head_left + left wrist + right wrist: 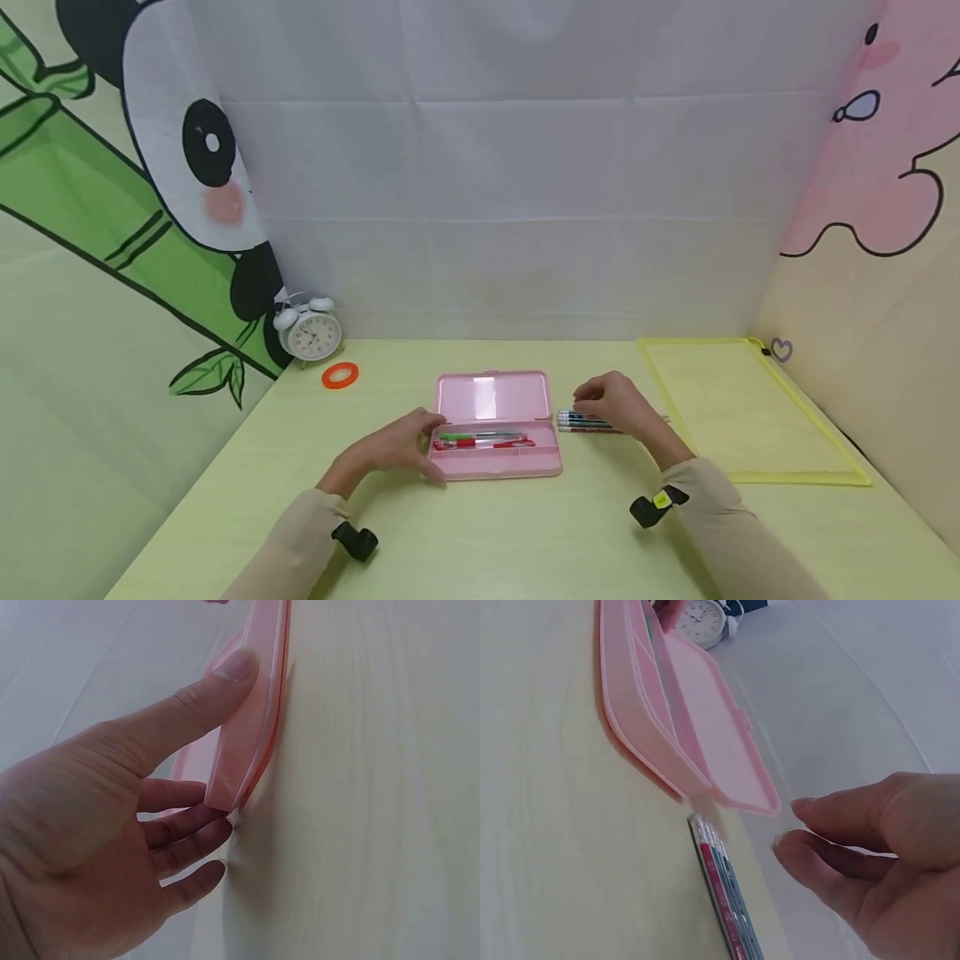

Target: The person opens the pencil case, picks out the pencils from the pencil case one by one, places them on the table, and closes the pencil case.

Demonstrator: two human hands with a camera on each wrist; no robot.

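Observation:
A pink pencil case (497,477) lies on the table with its lid raised at the back. Green and red pens (480,442) rest inside it. My left hand (397,446) holds the case's left end; in the left wrist view the thumb (236,666) presses its front wall and the fingers bend round the corner. Just right of the case lies a row of several pencils (724,900), side by side. Over them hovers my right hand (611,402), thumb and forefinger slightly bent with a small gap between the tips. Nothing shows between those fingers.
A white twin-bell alarm clock (313,335) stands at the back left, with an orange-red ring, like a tape roll (341,376), in front of it. A yellow-edged mesh pouch (757,417) lies flat at the right. Behind the table hangs a white cloth (510,208).

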